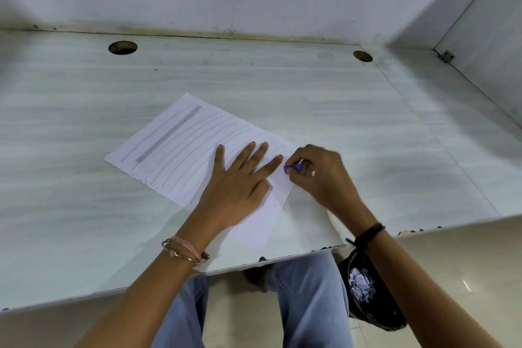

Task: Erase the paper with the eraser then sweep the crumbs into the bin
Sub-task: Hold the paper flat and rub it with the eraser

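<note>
Eraser [293,168] pinched in right hand [316,171]; left hand [240,181] flat on paper [180,144].

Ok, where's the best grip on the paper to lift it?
Probably the near corner of the paper, coming from the front edge of the desk: the sheet lies flat, that corner is clear of the left hand and right hand, and sits close to the edge.

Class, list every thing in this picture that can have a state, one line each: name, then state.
left hand: fingers straight, pressing the paper.
right hand: pinching the eraser.
paper: flat on desk, pencil lines mostly unerased.
eraser: purple, held at the paper's right edge.
bin: on floor, open, paper scraps inside.
</note>
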Demonstrator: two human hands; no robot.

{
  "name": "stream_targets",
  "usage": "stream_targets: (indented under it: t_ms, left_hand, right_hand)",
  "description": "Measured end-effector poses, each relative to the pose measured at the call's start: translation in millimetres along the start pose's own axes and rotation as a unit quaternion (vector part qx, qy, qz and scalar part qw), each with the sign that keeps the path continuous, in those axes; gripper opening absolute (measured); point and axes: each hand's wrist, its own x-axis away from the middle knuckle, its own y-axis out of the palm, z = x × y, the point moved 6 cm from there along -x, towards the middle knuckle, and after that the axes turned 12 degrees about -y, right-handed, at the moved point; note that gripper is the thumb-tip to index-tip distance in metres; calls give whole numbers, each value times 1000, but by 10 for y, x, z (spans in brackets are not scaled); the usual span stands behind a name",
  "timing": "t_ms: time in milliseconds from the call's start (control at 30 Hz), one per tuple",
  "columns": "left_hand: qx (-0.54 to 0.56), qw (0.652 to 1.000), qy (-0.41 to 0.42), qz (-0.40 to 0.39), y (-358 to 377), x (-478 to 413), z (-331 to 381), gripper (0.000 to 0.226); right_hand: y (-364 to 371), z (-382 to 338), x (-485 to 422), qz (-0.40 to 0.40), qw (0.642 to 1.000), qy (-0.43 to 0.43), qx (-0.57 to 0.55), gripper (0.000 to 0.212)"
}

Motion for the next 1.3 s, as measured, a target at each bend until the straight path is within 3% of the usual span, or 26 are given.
stream_targets:
  t_ms: [167,367,533,700,867,1067,1200,1300]
  left_hand:
    - [-10,1000,3,-2,-16,-4,5,73]
    - [-3,1000,1,5,-5,-3,2,71]
    - [-4,1000,0,-1,-5,-6,4,71]
    - [2,1000,0,9,-9,-3,5,71]
    - [-3,1000,1,9,-9,-8,3,71]
    - [2,1000,0,11,0,-14,4,71]
    - [-2,1000,2,3,-3,-11,5,72]
    - [-3,1000,2,3,-4,-11,10,73]
  right_hand:
    - [-204,329,-108,44,997,66,2,9]
    - [0,19,1,-29,999,5,-18,10]
    - [-275,409,-133,41,996,74,22,12]
    - [-15,54,-15,-23,1000,8,-4,10]
    - [-213,381,-136,46,996,72,20,12]
    - [-14,81,-22,-11,999,30,-16,11]
    - [-201,393,-105,59,994,86,-14,13]
    - [-129,273,-123,46,997,66,-1,10]
